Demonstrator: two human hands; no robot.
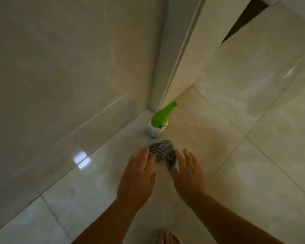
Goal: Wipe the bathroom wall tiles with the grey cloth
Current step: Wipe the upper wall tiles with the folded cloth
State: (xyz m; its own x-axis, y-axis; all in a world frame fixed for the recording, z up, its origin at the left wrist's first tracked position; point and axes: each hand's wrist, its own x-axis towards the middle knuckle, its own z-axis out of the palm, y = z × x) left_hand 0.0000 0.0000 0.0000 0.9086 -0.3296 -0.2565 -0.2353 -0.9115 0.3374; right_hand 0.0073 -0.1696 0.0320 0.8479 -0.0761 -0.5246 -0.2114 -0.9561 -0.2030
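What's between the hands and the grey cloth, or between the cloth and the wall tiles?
Nothing visible. Both open hands, left hand and right hand, flank the grey cloth on the floor. The green-topped spray bottle stands beyond it by the door frame, off the path to the wall tiles at left.
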